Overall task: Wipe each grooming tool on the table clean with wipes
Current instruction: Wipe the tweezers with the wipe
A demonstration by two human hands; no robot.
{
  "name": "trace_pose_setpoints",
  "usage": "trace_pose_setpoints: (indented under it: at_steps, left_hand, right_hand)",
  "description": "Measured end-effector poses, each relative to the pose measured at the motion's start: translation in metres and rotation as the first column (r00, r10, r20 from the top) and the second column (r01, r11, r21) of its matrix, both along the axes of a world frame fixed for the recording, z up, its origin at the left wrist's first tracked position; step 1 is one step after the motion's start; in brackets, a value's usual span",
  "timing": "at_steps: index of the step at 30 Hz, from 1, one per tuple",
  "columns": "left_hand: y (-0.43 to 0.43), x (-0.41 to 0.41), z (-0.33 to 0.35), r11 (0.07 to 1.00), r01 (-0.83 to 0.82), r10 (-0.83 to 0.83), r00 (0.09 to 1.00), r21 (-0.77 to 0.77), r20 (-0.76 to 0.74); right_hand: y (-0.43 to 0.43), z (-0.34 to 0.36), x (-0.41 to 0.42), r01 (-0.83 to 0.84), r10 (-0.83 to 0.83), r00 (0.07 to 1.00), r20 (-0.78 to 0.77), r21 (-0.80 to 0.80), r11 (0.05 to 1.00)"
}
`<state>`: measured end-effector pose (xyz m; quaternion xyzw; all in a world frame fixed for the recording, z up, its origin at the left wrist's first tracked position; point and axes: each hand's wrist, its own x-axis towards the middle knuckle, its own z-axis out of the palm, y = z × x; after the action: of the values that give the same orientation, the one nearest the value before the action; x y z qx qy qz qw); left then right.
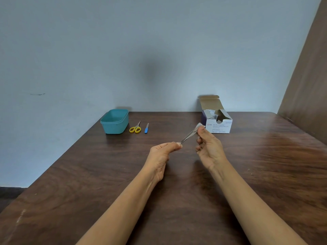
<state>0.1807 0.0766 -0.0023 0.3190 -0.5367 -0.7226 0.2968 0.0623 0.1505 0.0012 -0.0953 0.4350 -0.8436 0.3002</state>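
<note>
My left hand (163, 152) pinches the near end of slim metal tweezers (188, 137), held above the middle of the table and pointing up to the right. My right hand (208, 147) pinches a small white wipe (199, 126) around the tweezers' far tip. On the table behind lie small scissors with yellow handles (135, 128) and, just right of them, a nail file with a blue handle (146, 128).
A teal plastic tub (115, 121) stands at the back left, beside the scissors. An open white box of alcohol swabs (218, 121) stands at the back right by the wall. The dark wooden table (88, 183) ends at a brown panel (307, 85) on the right.
</note>
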Motion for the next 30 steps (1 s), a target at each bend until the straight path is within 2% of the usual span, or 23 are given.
trace_pose_setpoints:
  at_steps: [5, 10, 12, 15, 20, 23, 26, 30]
  left_hand:
    - [-0.002, 0.002, 0.001, 1.0, -0.004, 0.004, 1.0, -0.013, 0.02]
    - [-0.013, 0.01, 0.006, 0.993, -0.12, 0.12, 0.992, -0.012, 0.038]
    - [-0.019, 0.013, 0.009, 0.981, -0.192, 0.193, 0.981, -0.029, 0.025]
    - [-0.028, 0.019, 0.015, 0.933, -0.348, 0.35, 0.937, -0.093, -0.001]
    - [-0.066, 0.035, 0.021, 0.756, -0.586, 0.591, 0.803, -0.292, -0.082]
    - [-0.101, 0.043, 0.024, 0.59, -0.663, 0.715, 0.694, -0.461, -0.082]
    - [-0.13, 0.05, 0.031, 0.41, -0.61, 0.811, 0.584, -0.678, -0.035]
    - [-0.171, 0.056, 0.04, 0.258, -0.384, 0.873, 0.485, -0.887, 0.044]
  right_hand:
    - [0.001, 0.0, -0.003, 0.023, -0.022, 0.998, 0.053, -0.016, 1.0]
    - [0.005, -0.005, -0.02, 0.117, -0.108, 0.989, 0.104, -0.091, 0.989]
    - [0.004, -0.009, -0.017, 0.125, -0.122, 0.99, 0.069, -0.051, 0.991]
    - [-0.002, -0.016, -0.001, 0.113, -0.109, 0.991, -0.081, 0.039, 0.993]
    - [-0.021, -0.024, 0.024, 0.075, -0.029, 0.913, -0.407, 0.097, 0.992]
    - [-0.04, -0.017, 0.027, 0.065, 0.028, 0.85, -0.525, 0.158, 0.985]
    - [-0.066, -0.01, 0.025, 0.051, 0.057, 0.812, -0.58, 0.168, 0.984]
    - [-0.1, -0.012, 0.019, 0.059, 0.057, 0.82, -0.57, 0.183, 0.981]
